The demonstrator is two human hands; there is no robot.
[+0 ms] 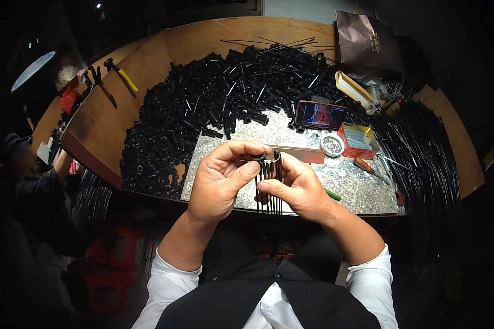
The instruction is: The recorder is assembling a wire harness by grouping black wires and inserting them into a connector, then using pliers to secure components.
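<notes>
In front of my body both hands meet over the near edge of a speckled stone slab (362,194). My left hand (225,172) pinches a small round black part (258,157) between thumb and fingers. Pressed against it, my right hand (302,189) closes around a bunch of thin black rods (269,205), like umbrella ribs, whose lower ends hang down. The fingers partly hide where the round part and the rods meet; I cannot tell if they are joined. Behind the hands lies a long reddish bar or box (299,154).
A heap of black tubular parts (225,82) covers the back and left. To the right are a lit phone (321,115), white round dish (332,145), red-yellow tin (358,140), orange-handled screwdriver (368,167) and long black rods (422,148). Yellow-handled pincers (121,75) hang on the left board; a person (49,181) sits beyond.
</notes>
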